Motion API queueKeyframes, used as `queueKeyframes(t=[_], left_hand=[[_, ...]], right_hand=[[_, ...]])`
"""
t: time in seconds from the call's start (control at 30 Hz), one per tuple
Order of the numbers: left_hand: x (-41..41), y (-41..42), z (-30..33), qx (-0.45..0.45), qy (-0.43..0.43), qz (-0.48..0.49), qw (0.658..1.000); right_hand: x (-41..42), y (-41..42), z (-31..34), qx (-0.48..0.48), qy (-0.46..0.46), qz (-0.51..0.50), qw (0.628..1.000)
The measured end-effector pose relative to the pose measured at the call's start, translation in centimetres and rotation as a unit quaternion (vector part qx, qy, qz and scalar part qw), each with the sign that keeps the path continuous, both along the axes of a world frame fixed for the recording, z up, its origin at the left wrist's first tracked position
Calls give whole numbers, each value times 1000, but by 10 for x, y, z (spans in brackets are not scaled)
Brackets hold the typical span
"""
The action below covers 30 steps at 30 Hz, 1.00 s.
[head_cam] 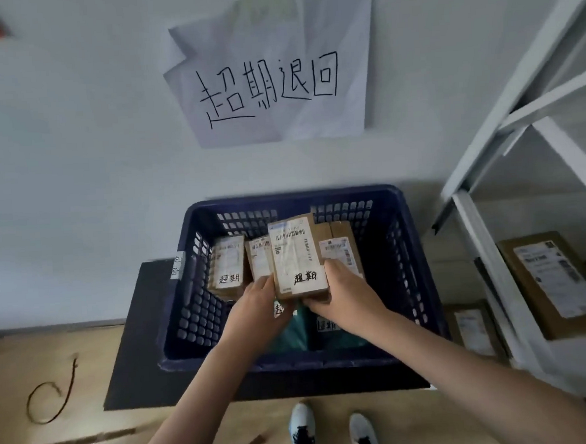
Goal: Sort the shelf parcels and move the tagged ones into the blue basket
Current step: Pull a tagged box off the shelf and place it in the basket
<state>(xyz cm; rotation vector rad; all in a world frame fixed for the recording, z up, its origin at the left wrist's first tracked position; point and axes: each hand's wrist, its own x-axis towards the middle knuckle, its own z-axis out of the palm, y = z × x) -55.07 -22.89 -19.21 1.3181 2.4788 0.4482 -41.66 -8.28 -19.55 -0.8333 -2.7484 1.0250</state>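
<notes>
While both forearms are stretched forward and down over the near rim of the blue basket (293,201), a cardboard parcel (297,256) is held above its inside between the two hands. The left hand (259,304) is curled against the parcel's lower left corner, and the right hand (344,292) is wrapped round its lower right corner, thumb on the label face. The parcel is tilted slightly, label side up, with two handwritten characters near its lower edge.

Inside the basket, behind the held parcel, three more cardboard parcels are seen leaning against the far wall: one at the left (227,265) with the same handwritten mark, one partly hidden in the middle (259,260), and one at the right (343,249). Beneath the hands, soft dark and teal bags (329,329) with marked labels are seen on the basket floor; their count cannot be told.

Right of the basket, a white metal shelf (485,244) carries at least two labelled cardboard parcels (552,281). Above the basket, one handwritten paper sign (272,68) is fixed to the wall. Below the basket, two shoes (332,432) are seen on the floor.
</notes>
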Motion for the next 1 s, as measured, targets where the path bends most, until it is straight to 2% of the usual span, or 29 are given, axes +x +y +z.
queueKeyframes(t=[0.33, 0.7, 1.0], left_hand=[[-50, 17, -35, -26, -12, -88, 996], [-44, 57, -42, 23, -59, -99, 993], [-39, 65, -39, 58, -23, -112, 992]], right_hand=[[-31, 1, -34, -27, -26, -51, 998], [-22, 34, -38, -21, -3, -83, 996], [-15, 42, -38, -33, 25, -96, 995]])
